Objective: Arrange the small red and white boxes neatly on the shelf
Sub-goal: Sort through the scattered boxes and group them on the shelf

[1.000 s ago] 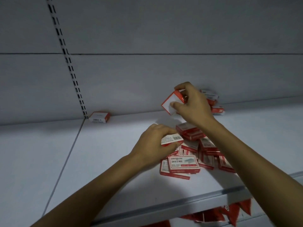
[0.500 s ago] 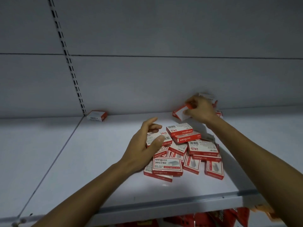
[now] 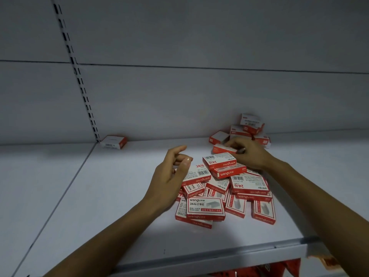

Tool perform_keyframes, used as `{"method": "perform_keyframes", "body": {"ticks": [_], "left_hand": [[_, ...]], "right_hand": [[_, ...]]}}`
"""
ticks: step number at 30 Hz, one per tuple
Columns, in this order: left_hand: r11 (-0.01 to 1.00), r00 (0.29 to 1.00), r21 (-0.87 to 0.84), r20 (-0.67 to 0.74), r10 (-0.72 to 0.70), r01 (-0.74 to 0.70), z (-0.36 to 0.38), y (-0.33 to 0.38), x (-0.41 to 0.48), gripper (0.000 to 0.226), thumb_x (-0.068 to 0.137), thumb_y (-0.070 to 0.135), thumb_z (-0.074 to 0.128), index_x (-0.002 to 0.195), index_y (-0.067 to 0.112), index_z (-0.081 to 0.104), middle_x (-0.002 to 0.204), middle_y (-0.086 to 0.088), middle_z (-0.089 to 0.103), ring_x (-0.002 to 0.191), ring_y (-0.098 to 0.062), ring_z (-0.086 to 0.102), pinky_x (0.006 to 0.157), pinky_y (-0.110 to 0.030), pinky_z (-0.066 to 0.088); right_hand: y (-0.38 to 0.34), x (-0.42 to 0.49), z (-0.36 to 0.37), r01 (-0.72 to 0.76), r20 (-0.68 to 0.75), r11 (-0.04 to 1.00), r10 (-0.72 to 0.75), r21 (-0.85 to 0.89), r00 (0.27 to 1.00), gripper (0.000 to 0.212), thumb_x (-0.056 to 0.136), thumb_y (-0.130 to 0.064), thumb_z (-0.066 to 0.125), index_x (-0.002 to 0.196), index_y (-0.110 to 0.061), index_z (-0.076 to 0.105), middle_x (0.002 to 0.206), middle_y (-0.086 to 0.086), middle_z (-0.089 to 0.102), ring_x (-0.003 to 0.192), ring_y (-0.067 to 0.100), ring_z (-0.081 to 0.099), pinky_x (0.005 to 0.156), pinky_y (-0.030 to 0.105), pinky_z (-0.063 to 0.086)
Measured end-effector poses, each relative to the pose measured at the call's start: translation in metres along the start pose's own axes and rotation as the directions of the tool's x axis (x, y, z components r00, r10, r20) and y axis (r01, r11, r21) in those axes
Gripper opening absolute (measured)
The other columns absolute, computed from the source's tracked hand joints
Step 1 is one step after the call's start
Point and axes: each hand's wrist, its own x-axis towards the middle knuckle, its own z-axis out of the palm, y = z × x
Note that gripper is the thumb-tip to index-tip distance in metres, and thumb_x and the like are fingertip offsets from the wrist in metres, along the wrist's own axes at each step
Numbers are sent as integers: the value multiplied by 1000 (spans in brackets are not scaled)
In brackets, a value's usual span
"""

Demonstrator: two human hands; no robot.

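Boxes point(image 3: 205, 206) in heap on shelf point(image 3: 119, 196)

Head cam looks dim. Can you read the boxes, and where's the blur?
Head view: dim overall, shelf brightest beyond the left hand. Head view: print on the front box reads sharp. Head view: the back stack, the right hand and its pinched box are smeared. Head view: the slotted rail slants, likely wide-lens distortion.
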Motion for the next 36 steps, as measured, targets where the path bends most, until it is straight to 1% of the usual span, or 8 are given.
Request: {"method": "perform_keyframes", "body": {"ticks": [8, 14, 19, 22, 26, 28, 31, 36], "left_hand": [[999, 999, 35, -35, -8, 10, -1, -1, -1, 37, 82, 53, 44, 116, 42, 45, 112, 7, 63, 88, -17, 70, 71, -36, 60], [998, 1000, 58, -25, -2, 3, -1, -1, -4, 39, 83, 53, 42, 110, 28, 55, 102, 7, 67, 85, -16, 70, 73, -38, 60], [999, 999, 51, -46, -14, 16, -2, 0, -2, 43, 82, 55, 39, 110, 27, 56, 107, 7, 65, 88, -16, 69, 74, -36, 59], [998, 994, 54, -104, -28, 33, -8, 3, 3, 35, 83, 54, 41, 106, 31, 56, 106, 12, 62, 90, -11, 67, 76, -36, 59], [981, 989, 192, -146, 23, 6, -26, 7, 18, 15, 94, 39, 49, 101, 30, 58, 101, 15, 59, 95, -6, 59, 68, -13, 51], [946, 986, 321, -141, 90, -41, -45, 4, 29, 12, 94, 34, 53, 101, 28, 61, 102, 13, 61, 95, -4, 57, 67, -9, 47], [805, 973, 587, -123, 195, -87, -90, -16, 49, 19, 91, 34, 56, 107, 27, 63, 109, 11, 62, 100, -6, 55, 78, -26, 46], [609, 943, 793, -222, 248, 27, -154, -42, 69, 42, 77, 39, 55, 112, 16, 63, 112, -9, 61, 102, -32, 55, 78, -34, 47]], "right_hand": [[-5, 22, 14, -94, -151, 934, 44, -344, 988, 45, 83, -51, 63, 123, -32, 62, 127, 4, 58, 109, 24, 57, 89, 43, 51], [-18, 28, 11, -102, 30, 948, 116, -302, 993, 46, 94, -33, 54, 139, -29, 45, 140, 4, 51, 118, 25, 56, 95, 36, 48], [-30, 35, 2, -68, 86, 831, 138, -553, 987, 45, 97, -31, 47, 141, -30, 41, 142, 3, 49, 123, 24, 51, 99, 40, 45], [-44, 36, -6, -75, 56, 833, 126, -549, 990, 43, 95, -29, 49, 137, -27, 46, 140, 4, 51, 120, 24, 52, 96, 36, 45], [-80, 34, -11, -6, -47, 878, -19, -479, 999, 34, 94, -31, 50, 127, -22, 56, 123, 5, 63, 108, 23, 58, 84, 31, 46], [-107, 31, -7, 52, -44, 897, -80, -439, 996, 31, 93, -34, 52, 121, -23, 60, 114, 2, 65, 102, 22, 59, 83, 32, 48], [-145, 26, 4, 126, -34, 927, -148, -353, 988, 29, 91, -38, 54, 116, -26, 62, 102, -1, 66, 95, 18, 61, 80, 32, 49], [-195, 18, 34, 233, 5, 937, -240, -261, 971, 30, 91, -40, 56, 116, -25, 63, 97, -3, 69, 90, 16, 63, 78, 29, 48]]}}
